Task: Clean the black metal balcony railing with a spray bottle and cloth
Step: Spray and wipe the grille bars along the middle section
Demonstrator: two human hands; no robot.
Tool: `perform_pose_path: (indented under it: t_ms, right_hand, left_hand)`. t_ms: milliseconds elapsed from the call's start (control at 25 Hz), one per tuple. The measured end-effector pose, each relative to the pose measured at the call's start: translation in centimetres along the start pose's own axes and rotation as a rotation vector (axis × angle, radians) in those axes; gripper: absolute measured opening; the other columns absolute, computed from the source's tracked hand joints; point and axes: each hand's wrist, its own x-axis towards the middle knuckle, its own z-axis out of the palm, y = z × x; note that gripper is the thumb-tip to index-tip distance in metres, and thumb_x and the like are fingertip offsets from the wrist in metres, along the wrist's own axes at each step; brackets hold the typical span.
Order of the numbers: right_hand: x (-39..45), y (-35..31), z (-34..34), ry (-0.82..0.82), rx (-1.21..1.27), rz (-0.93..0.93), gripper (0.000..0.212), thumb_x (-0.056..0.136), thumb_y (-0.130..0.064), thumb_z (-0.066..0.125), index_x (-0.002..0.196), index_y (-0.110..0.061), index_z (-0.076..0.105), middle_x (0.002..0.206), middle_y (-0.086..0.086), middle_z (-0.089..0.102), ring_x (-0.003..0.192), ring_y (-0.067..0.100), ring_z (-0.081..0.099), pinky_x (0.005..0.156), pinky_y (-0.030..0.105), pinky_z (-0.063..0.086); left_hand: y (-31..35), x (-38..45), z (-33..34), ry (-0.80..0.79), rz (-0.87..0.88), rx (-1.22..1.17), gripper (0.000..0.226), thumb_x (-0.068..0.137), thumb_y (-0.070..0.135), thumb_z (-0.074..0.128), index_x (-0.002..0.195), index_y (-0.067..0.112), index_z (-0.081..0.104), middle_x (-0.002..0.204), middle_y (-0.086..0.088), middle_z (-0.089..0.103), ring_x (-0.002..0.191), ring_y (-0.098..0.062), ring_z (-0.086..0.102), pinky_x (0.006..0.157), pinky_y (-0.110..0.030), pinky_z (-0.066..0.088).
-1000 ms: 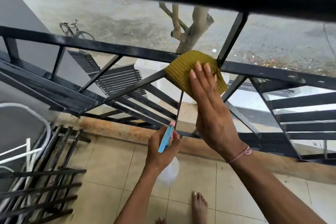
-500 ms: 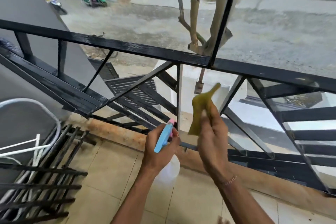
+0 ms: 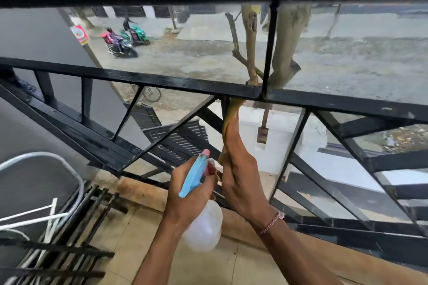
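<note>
The black metal railing (image 3: 185, 84) crosses the view, with a thick top rail above and slanted bars below. My right hand (image 3: 240, 169) holds the mustard-yellow cloth (image 3: 231, 111) wrapped along a thin upright bar just under the middle rail; the cloth's upper end touches that rail. My left hand (image 3: 190, 196) grips a spray bottle (image 3: 203, 229) with a blue trigger head, pink nozzle and clear white body, held just left of the right hand and pointed up toward the bars.
A stack of loose black metal grilles (image 3: 58, 238) and white tubing (image 3: 46, 192) lies on the tiled floor at the lower left. Beyond the railing are a tree trunk (image 3: 287, 53), a street and two scooters (image 3: 120, 44).
My right hand lifted off the rail joint with the cloth bunched, then rose and set it along the upright bar. The left hand with the bottle stayed put. The view tilted up.
</note>
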Motion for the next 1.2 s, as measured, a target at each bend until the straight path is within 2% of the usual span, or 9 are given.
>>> perform_pose_path:
  t_ms: [80, 200, 400, 560, 680, 800, 920, 1120, 1200]
  right_hand:
    - [-1.5, 2.0, 0.8, -0.014, 0.024, 0.021, 0.067, 0.101, -0.043, 0.03, 0.159, -0.022, 0.004, 0.164, 0.005, 0.027, 0.105, 0.0, 0.052, 0.094, 0.021, 0.048]
    - [-4.6, 7.0, 2.1, -0.031, -0.011, 0.056, 0.069, 0.1, -0.007, 0.029, 0.161, -0.025, 0.002, 0.168, -0.008, 0.014, 0.148, 0.009, 0.031, 0.116, 0.045, 0.038]
    - [-8.3, 13.3, 3.8, -0.09, 0.0, 0.159, 0.076, 0.101, 0.003, 0.034, 0.161, -0.034, 0.003, 0.164, -0.007, 0.028, 0.142, 0.011, 0.043, 0.114, 0.047, 0.041]
    - [-5.8, 9.8, 2.6, 0.048, 0.042, -0.067, 0.064, 0.096, 0.001, 0.034, 0.158, -0.012, 0.02, 0.164, 0.002, 0.027, 0.144, 0.011, 0.039, 0.116, 0.022, 0.032]
    - [-1.0, 5.7, 0.6, 0.1, -0.06, -0.313, 0.07, 0.092, 0.009, 0.037, 0.158, -0.007, 0.02, 0.162, 0.013, 0.028, 0.11, 0.012, 0.059, 0.092, 0.021, 0.047]
    - [0.9, 5.8, -0.7, 0.09, -0.16, -0.455, 0.074, 0.088, 0.015, 0.035, 0.158, -0.005, 0.021, 0.161, 0.016, 0.029, 0.121, 0.005, 0.054, 0.097, 0.007, 0.025]
    - [-1.5, 10.0, 0.1, 0.032, -0.211, -0.468, 0.077, 0.084, 0.02, 0.034, 0.157, -0.003, 0.023, 0.164, 0.015, 0.018, 0.15, 0.015, 0.021, 0.111, 0.006, 0.014]
    - [-8.2, 19.2, 3.3, -0.058, -0.213, -0.381, 0.077, 0.082, 0.01, 0.036, 0.157, -0.003, 0.022, 0.163, 0.017, 0.026, 0.123, -0.005, 0.05, 0.104, 0.011, 0.035]
    - [-10.1, 22.3, 3.9, -0.116, -0.181, -0.326, 0.073, 0.087, -0.001, 0.034, 0.158, -0.008, 0.019, 0.164, 0.013, 0.024, 0.121, 0.002, 0.052, 0.103, 0.006, 0.034]
  left_hand:
    - [-1.6, 0.1, -0.4, -0.01, 0.024, 0.027, 0.009, 0.08, 0.014, 0.068, 0.076, 0.022, 0.069, 0.066, -0.002, 0.059, 0.061, -0.019, 0.059, 0.056, -0.04, 0.054]
    - [-3.8, -0.1, 0.0, -0.007, 0.027, 0.029, 0.014, 0.084, 0.004, 0.074, 0.077, 0.011, 0.063, 0.074, -0.009, 0.063, 0.062, -0.019, 0.06, 0.054, -0.035, 0.054]
    - [-8.4, -0.7, 2.0, 0.063, -0.037, 0.009, 0.022, 0.085, 0.002, 0.079, 0.085, 0.022, 0.07, 0.089, -0.009, 0.064, 0.066, -0.016, 0.063, 0.061, -0.034, 0.059]
    - [-10.8, -0.6, 2.6, 0.073, 0.061, -0.002, 0.009, 0.085, 0.004, 0.075, 0.083, 0.009, 0.068, 0.076, -0.014, 0.06, 0.063, -0.019, 0.057, 0.055, -0.03, 0.05]
    - [-12.6, -0.3, 2.3, 0.079, 0.047, -0.03, 0.011, 0.088, 0.002, 0.076, 0.097, 0.005, 0.071, 0.075, -0.006, 0.064, 0.065, -0.018, 0.061, 0.056, -0.033, 0.055]
    - [-14.3, -0.3, 2.5, 0.086, 0.021, -0.015, 0.02, 0.086, 0.006, 0.078, 0.105, 0.009, 0.071, 0.079, -0.001, 0.065, 0.069, -0.013, 0.063, 0.054, -0.028, 0.055]
    - [-16.3, -0.8, 3.3, 0.04, 0.047, 0.009, 0.015, 0.088, 0.004, 0.075, 0.1, 0.011, 0.072, 0.077, 0.0, 0.064, 0.067, -0.012, 0.061, 0.053, -0.025, 0.053]
    - [-21.1, -2.1, 4.6, 0.072, -0.007, -0.036, 0.021, 0.087, 0.0, 0.072, 0.094, 0.02, 0.07, 0.088, -0.012, 0.062, 0.066, -0.018, 0.06, 0.051, -0.025, 0.054]
    - [-22.7, -2.3, 4.8, 0.045, 0.017, 0.016, 0.012, 0.087, 0.002, 0.071, 0.094, 0.012, 0.07, 0.098, -0.021, 0.062, 0.067, -0.015, 0.061, 0.053, -0.024, 0.054]
